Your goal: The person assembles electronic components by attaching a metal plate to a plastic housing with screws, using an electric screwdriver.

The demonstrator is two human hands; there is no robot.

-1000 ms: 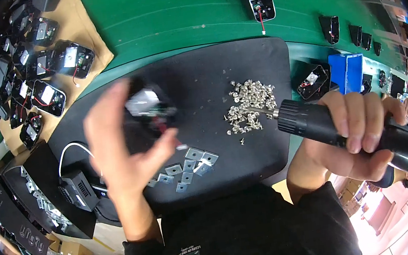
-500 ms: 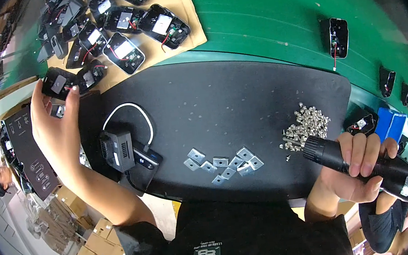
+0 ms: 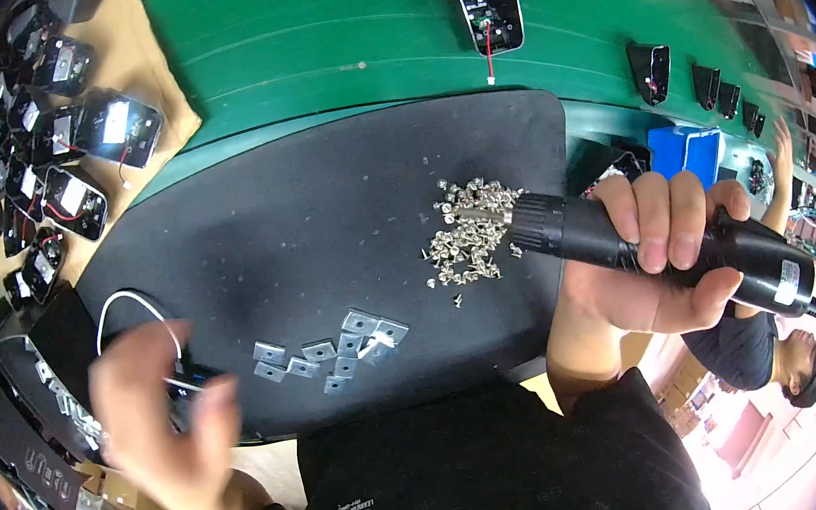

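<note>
Black casings [image 3: 77, 199]: crowded at your upper left, several on a tan sheet [image 3: 173, 121], with thin red wires showing in some.
Dark box [image 3: 22, 445]: nearer you at the left edge, with silver metal pieces [image 3: 64, 400] visible in it.
Left hand [image 3: 159, 414]: your thumb and fingers are spread well apart; it appears to hold nothing, though motion blur makes that less than certain.
White cable [image 3: 131, 294]: loops just beyond that hand, near a small black device [image 3: 198, 375] your hand partly hides.
Metal plates [image 3: 343, 348]: bunched on the black mat [image 3: 323, 214] between your hands, some overlapping, with holes through them.
Screws [image 3: 472, 243]: silver, heaped on the right part of your mat.
Single casing [image 3: 503, 2]: on the green surface [image 3: 301, 25] beyond the mat, its red wire running toward you.
Electric screwdriver [image 3: 576, 226]: black, lying slantwise in your grasp, its bit pointing left and overlapping the screws in view.
Right hand [image 3: 683, 224]: you have it closed round the screwdriver's body, fingers over the top, thumb underneath.
Blue bin [image 3: 687, 155]: beyond your right hand.
Co-worker [image 3: 741, 353]: at your far right, in dark clothing.
</note>
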